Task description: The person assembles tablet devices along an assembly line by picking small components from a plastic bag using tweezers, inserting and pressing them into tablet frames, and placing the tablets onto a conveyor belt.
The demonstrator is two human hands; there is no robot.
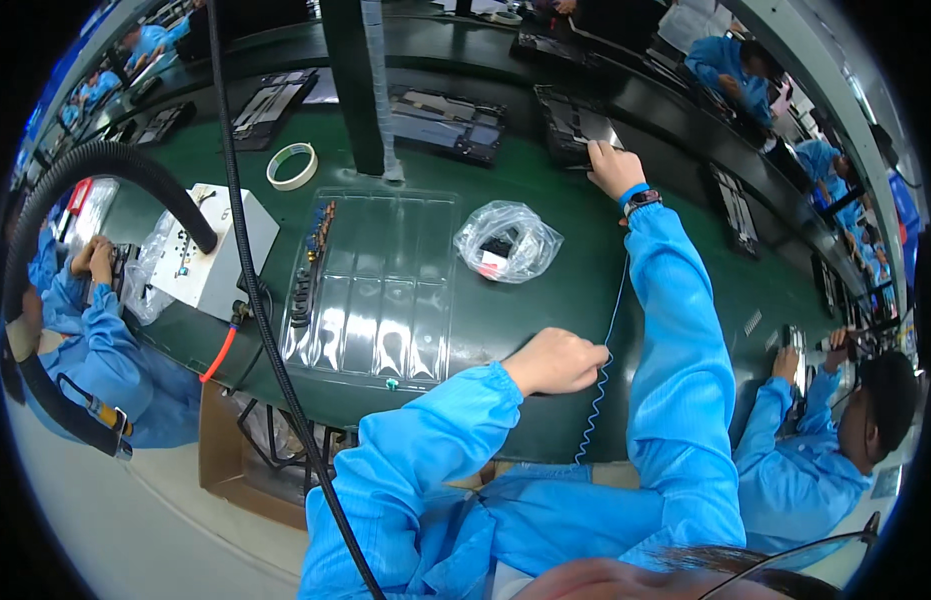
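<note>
My right hand (pixel 615 168) reaches far forward, fingers closed at the near edge of a dark, flat laptop-like chassis (pixel 570 118) on the line at the back. A blue wristband with a coiled blue cord (pixel 597 395) is on that wrist. Low over the green table, my left hand (pixel 557 360) is curled into a fist beside the cord; its palm side is hidden. To its upper left lies a clear plastic bag (pixel 507 242) with a dark part and a white-and-red label. A clear compartment tray (pixel 385 290) holds a row of small parts (pixel 310 265) along its left side.
A roll of tape (pixel 292 166) lies behind a white control box (pixel 213 250). A black flexible hose (pixel 115 150) arches at left, and a black cable (pixel 247 260) hangs across. A dark post (pixel 353 90) rises from the table. More chassis (pixel 450 122) line the back. Co-workers sit at both sides.
</note>
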